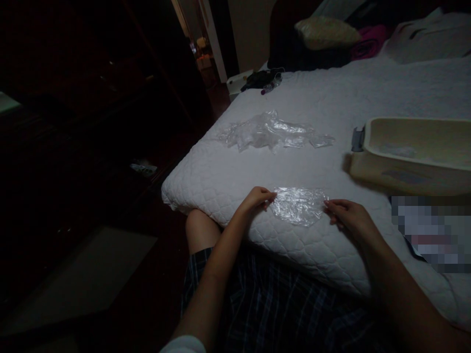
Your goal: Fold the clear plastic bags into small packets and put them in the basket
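A small clear plastic bag [299, 205] lies flat on the white quilted bed [331, 108] near its front edge. My left hand [254, 199] pinches the bag's left edge with curled fingers. At the bag's right edge, my right hand [349, 215] grips with closed fingers. Farther back on the bed lies a crumpled pile of clear plastic bags [270, 133].
A beige plastic basin [415, 153] sits on the bed at the right. A blurred-out patch [430, 230] lies below it. Pillows and clothes [331, 37] are heaped at the far end, with small dark items [267, 81] near the bed's far left corner. Dark floor lies left.
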Motion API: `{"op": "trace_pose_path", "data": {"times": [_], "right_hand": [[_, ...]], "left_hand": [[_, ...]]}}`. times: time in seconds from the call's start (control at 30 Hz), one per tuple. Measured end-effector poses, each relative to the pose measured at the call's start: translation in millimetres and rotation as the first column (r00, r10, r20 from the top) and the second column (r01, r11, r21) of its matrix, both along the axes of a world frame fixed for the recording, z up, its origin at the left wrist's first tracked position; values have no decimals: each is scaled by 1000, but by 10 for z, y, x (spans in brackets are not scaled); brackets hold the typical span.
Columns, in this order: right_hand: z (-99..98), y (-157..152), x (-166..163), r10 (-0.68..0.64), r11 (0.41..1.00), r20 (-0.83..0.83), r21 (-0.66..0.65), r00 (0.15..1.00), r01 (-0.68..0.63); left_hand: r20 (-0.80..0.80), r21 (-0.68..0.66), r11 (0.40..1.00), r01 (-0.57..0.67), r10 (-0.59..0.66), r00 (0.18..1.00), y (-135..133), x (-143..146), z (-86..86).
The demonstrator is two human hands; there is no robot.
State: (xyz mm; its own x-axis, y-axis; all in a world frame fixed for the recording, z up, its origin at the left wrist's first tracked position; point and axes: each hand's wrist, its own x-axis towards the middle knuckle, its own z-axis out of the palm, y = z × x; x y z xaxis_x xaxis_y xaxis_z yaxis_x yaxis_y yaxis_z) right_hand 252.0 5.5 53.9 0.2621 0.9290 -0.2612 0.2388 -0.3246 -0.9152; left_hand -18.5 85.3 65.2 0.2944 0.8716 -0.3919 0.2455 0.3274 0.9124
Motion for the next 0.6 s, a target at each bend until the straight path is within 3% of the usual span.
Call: {"op": "trace_pose_path", "data": {"times": [0.13, 0.4, 0.6], "right_hand": [[48, 20, -6, 17, 1000, -64, -19, 998, -18], [-54, 118, 3, 5, 998, -194, -59, 981, -17], [-54, 132, -11, 48, 993, -214, -98, 976, -71]], "left_hand": [[-30, -9, 1000, 15, -15, 999, -8, 1, 11], [-9, -69, 997, 22, -22, 1000, -4, 20, 18], [-21, -66, 998, 23, -24, 999, -17, 34, 35]]}}
